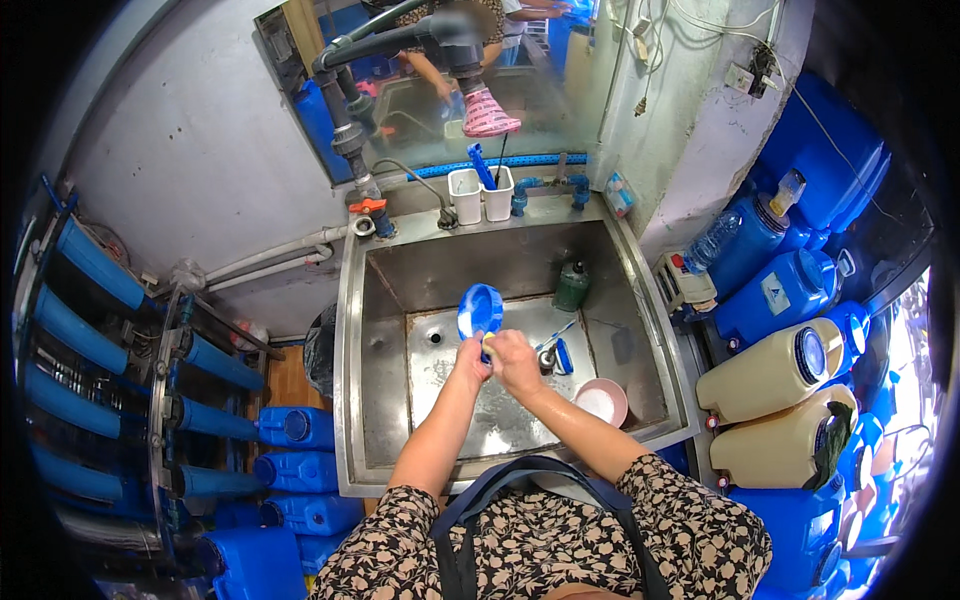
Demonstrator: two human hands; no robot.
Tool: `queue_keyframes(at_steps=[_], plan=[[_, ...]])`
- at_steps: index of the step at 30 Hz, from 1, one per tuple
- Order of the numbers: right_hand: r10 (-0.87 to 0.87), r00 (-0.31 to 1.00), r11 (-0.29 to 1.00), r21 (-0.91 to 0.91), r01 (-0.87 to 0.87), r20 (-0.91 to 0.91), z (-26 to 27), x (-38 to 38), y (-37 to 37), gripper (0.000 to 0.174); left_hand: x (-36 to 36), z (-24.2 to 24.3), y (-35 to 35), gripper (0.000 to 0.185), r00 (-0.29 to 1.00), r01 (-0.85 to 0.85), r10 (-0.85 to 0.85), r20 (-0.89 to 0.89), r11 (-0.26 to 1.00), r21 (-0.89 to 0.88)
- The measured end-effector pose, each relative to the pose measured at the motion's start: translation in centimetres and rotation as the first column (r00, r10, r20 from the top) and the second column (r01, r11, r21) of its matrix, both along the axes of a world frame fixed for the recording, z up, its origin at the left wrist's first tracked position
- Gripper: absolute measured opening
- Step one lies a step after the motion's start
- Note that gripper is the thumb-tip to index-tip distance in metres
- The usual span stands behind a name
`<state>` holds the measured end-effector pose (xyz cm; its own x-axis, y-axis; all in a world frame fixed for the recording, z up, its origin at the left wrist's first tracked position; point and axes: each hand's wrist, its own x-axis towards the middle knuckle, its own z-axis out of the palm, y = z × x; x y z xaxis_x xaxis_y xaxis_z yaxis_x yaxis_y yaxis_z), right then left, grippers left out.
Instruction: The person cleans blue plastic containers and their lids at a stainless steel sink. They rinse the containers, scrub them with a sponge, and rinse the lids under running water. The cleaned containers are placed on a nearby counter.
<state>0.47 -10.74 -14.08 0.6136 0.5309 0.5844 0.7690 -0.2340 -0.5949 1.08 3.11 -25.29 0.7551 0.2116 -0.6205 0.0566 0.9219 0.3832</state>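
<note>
A round blue plastic dipper (pixel 480 307), streaked with white suds, is held over the stainless steel sink (pixel 465 420). My left hand (pixel 472 358) grips it at its near end, by what looks like a handle. Pressed close beside it, my right hand (pixel 516 361) closes around a yellow sponge (pixel 488 343), which rests against that same near part. Fingers hide most of the sponge and handle. Right of my hands, a blue-backed scrub brush (pixel 563 357) lies on the sink floor. A pink bowl (pixel 616 398) holding something white sits in the near right corner.
A dark green bottle (pixel 572 288) stands in the sink's far right corner. White containers (pixel 465 196) line the back ledge, below a pipe outlet wrapped in pink cloth (pixel 487 114). Blue jugs (pixel 307 472) are stacked at left; beige jugs (pixel 757 375) crowd the right side.
</note>
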Motion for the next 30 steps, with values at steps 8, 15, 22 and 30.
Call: queue_keyframes(at_steps=[8, 15, 22, 30], plan=[[-0.037, 0.952, 0.466, -0.848, -0.252, -0.304, -2.9, 2.3, -6.6, 0.017, -0.9, 4.1, 3.1, 0.041, 0.901, 0.359, 0.018, -0.433, 0.529, 0.769], [-0.278, 0.847, -0.283, -0.804, -0.523, -0.453, -12.5, 8.6, -17.9, 0.035, 3.3, 11.9, 12.8, 0.027, 0.693, 0.717, 0.38, -0.612, -0.452, 0.531], [0.211, 0.83, 0.221, -0.802, -0.555, -0.516, -8.3, 10.9, -14.6, 0.051, 9.4, 17.4, 22.5, 0.027, 0.622, 0.783, 0.572, -0.535, -0.463, 0.415], [0.399, 0.581, 0.868, 0.088, -0.489, -0.709, 4.7, 11.0, -0.2, 0.042, 9.0, 14.1, 29.7, 0.039, 0.596, 0.774, -0.113, -0.795, -0.186, 0.606]])
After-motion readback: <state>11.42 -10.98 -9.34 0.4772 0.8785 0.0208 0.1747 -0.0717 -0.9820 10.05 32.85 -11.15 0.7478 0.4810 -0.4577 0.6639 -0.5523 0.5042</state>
